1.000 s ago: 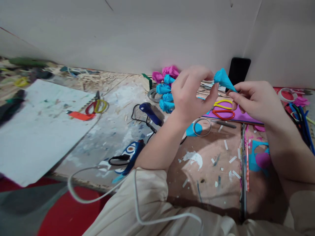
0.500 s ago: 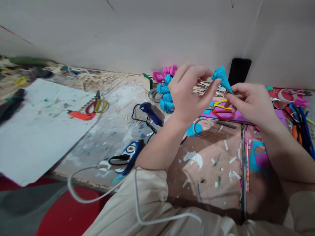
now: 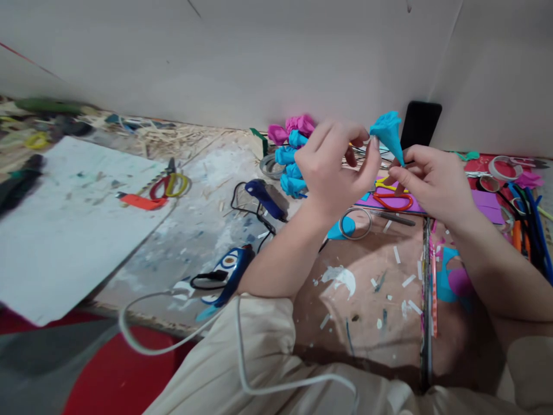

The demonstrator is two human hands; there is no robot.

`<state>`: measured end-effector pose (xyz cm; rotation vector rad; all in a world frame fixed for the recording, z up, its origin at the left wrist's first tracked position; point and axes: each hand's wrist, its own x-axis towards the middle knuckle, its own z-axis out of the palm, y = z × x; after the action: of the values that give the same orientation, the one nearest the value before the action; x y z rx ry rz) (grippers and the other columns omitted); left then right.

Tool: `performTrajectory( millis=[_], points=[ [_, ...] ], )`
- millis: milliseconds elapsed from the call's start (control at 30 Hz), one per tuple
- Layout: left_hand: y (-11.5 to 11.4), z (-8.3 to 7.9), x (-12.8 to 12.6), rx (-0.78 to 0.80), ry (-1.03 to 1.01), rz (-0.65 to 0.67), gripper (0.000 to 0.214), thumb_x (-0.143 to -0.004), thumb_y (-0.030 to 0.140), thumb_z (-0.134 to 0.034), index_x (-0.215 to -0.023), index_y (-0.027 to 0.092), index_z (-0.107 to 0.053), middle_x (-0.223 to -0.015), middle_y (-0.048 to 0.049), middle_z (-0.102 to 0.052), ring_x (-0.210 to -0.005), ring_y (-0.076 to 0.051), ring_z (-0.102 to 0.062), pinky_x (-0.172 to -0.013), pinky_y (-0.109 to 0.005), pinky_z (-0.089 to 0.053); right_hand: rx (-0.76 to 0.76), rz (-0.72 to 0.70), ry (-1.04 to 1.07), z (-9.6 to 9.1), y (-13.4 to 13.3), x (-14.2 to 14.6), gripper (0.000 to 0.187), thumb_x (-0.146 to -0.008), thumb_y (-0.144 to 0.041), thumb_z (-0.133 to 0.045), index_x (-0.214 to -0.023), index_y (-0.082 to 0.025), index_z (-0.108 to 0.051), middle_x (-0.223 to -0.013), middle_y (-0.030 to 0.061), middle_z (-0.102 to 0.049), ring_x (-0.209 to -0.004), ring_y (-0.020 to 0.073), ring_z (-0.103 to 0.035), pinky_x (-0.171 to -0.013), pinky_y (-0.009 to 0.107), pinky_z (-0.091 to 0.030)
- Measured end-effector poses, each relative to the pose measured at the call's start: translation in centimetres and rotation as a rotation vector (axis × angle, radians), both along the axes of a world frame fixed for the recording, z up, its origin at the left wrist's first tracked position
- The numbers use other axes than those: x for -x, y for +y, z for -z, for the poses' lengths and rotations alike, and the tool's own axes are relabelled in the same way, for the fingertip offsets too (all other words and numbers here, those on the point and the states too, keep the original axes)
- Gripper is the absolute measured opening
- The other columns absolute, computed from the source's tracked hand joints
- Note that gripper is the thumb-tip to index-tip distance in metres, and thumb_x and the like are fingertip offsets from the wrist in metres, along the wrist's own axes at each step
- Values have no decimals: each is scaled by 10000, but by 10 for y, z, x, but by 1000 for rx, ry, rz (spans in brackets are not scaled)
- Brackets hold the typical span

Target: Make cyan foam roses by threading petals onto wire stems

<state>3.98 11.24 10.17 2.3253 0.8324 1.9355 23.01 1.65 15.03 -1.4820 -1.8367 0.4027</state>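
Observation:
A blue rolled foam flower (image 3: 387, 131) is held up above the worktable. My right hand (image 3: 432, 180) pinches its narrow lower end. My left hand (image 3: 334, 170) is curled beside it, fingertips pressed against the flower's left side. Behind my left hand lies a bunch of finished blue and pink foam flowers (image 3: 290, 151). Under my hands a purple foam sheet (image 3: 484, 202) carries red and yellow scissors (image 3: 392, 200).
A blue glue gun (image 3: 263, 199) with black cord lies left of my left arm. A tape ring (image 3: 355, 222), a black phone (image 3: 420, 124) against the wall, a white board (image 3: 64, 219), another pair of scissors (image 3: 170, 185), pipe cleaners (image 3: 529, 222) and foam scraps (image 3: 451, 279) surround my hands.
The blue flower has been turned from slanting to more upright and lifted slightly. My right hand shifted a little left, and my left fingers closed in on the flower.

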Motion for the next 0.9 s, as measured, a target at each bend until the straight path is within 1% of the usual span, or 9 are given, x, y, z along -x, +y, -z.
performTrajectory(
  millis=[133, 233, 333, 467, 600, 667, 733, 833, 900],
  points=[
    [0, -2, -5, -118, -4, -67, 227, -1095, 438, -593, -960, 260, -635, -787, 15, -687, -627, -120, -626, -623, -278, -522, -32, -17, -11, 6, 2, -1, 266, -1051, -499, -659, -974, -263, -756, -797, 35, -767, -764, 232, -744, -695, 345, -521],
    [-2, -5, -8, -140, 1, -84, 234, -1103, 448, -586, -981, 257, -644, -810, 11, -699, -636, -114, -651, -640, -267, -547, -45, -34, -12, 10, 5, -1, 264, -1046, -481, -658, -950, -249, -742, -795, 33, -755, -767, 224, -723, -703, 337, -505],
    [-7, -6, -9, -130, 1, -88, 232, -1108, 475, -588, -1051, 262, -660, -845, 1, -716, -685, -125, -700, -672, -270, -584, -64, -24, -32, 11, 7, -1, 286, -1037, -463, -664, -879, -232, -722, -757, 25, -721, -732, 205, -663, -697, 331, -463],
    [-13, -3, -7, -121, -9, -19, 232, -1106, 503, -598, -1173, 291, -665, -919, 4, -741, -758, -137, -752, -718, -287, -630, -118, -9, -118, 9, 5, 0, 308, -1051, -434, -652, -813, -242, -687, -739, 30, -679, -744, 214, -637, -711, 345, -446],
    [-22, -3, -5, -94, 43, 104, 285, -1064, 540, -664, -1219, 302, -650, -964, -2, -763, -869, -175, -793, -830, -335, -665, -296, -47, -133, 7, 0, 0, 343, -1068, -458, -624, -799, -253, -687, -801, 70, -708, -776, 242, -664, -739, 375, -470],
    [-28, -9, -7, -87, 7, 160, 260, -1073, 530, -643, -1212, 311, -629, -966, 4, -765, -881, -177, -796, -844, -350, -668, -305, -65, -131, 4, -5, 1, 350, -1073, -472, -607, -824, -252, -716, -812, 77, -724, -751, 242, -662, -732, 383, -475],
    [-36, -19, -11, -129, -106, 192, 177, -1098, 486, -578, -1156, 321, -602, -893, 22, -745, -787, -157, -775, -766, -344, -660, -277, -56, -147, 1, -11, 1, 321, -1080, -426, -584, -866, -259, -757, -817, 73, -742, -734, 241, -667, -731, 389, -483],
    [-47, -36, -15, -240, -249, 231, 199, -1055, 514, -602, -1063, 316, -585, -779, 27, -693, -647, -150, -714, -610, -325, -623, -262, -69, -133, -5, -20, 3, 291, -1063, -284, -565, -908, -279, -810, -815, 60, -777, -746, 246, -713, -726, 393, -518],
    [-52, -44, -15, -255, -240, 282, 148, -1038, 454, -632, -1071, 312, -607, -800, 8, -731, -678, -167, -746, -611, -332, -649, -271, -106, -88, -9, -24, 3, 276, -1047, -262, -597, -912, -292, -836, -863, 59, -819, -802, 263, -765, -746, 404, -563]
  ],
)
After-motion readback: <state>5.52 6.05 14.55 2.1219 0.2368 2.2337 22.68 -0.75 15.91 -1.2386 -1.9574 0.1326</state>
